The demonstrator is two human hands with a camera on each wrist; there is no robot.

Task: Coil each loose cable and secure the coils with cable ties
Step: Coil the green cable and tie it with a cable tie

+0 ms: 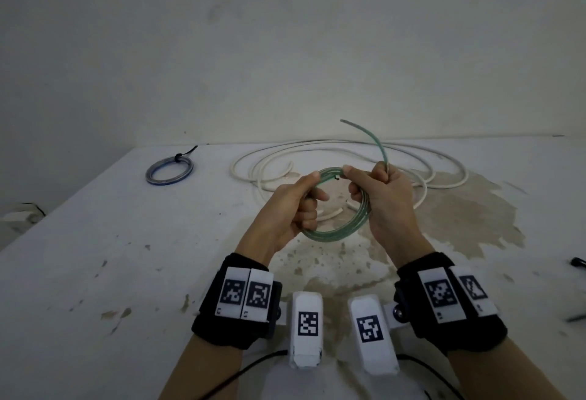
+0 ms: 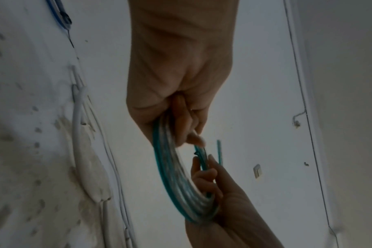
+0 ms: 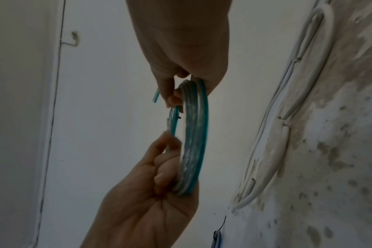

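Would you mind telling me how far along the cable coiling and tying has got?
Done: the blue cable lies coiled at the table's far left with a black tie on it. In hand: the left hand and right hand both grip the green coil; its free end sticks up, and no finished tie shows. Left: the white cable lies loose on the table.

two hands (image 1: 295,206) (image 1: 383,196), one green coil (image 1: 336,228), one tied blue coil (image 1: 169,170), loose white cables (image 1: 333,158)
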